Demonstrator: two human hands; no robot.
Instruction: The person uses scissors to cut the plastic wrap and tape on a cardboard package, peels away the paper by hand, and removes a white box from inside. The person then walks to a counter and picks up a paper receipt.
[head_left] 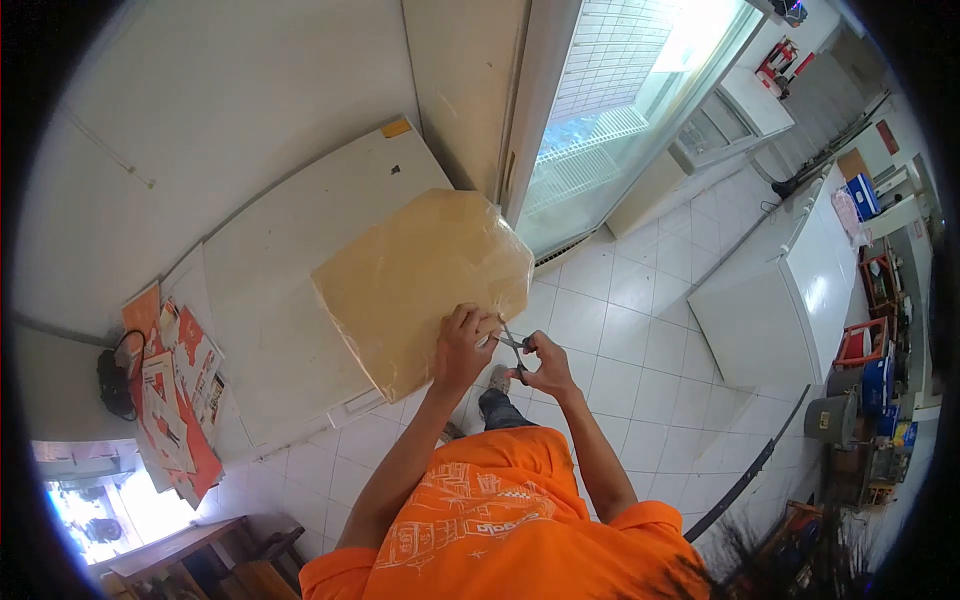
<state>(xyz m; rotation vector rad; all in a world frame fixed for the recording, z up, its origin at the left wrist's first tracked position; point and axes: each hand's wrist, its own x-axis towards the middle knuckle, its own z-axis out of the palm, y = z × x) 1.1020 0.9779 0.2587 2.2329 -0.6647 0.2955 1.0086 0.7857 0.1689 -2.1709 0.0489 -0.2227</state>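
A flat brown cardboard piece (410, 270), with shiny clear plastic along its edges, lies on a white chest-like surface and overhangs its right side. At its near right edge my left hand (463, 345) is closed, fingers pinching the clear plastic there. My right hand (550, 368) grips the dark handles of a pair of scissors (513, 341), thumb and fingers in the loops. The scissors are spread open, their blades at the edge beside my left fingertips. Exactly what lies between the blades is too small to tell.
The white top (270, 310) carries red and white printed papers (180, 385) and a black cable (118, 380) at the left. Behind stands a glass-door fridge (590, 130). A white chest freezer (765, 310) is across the tiled floor (640, 355) to the right.
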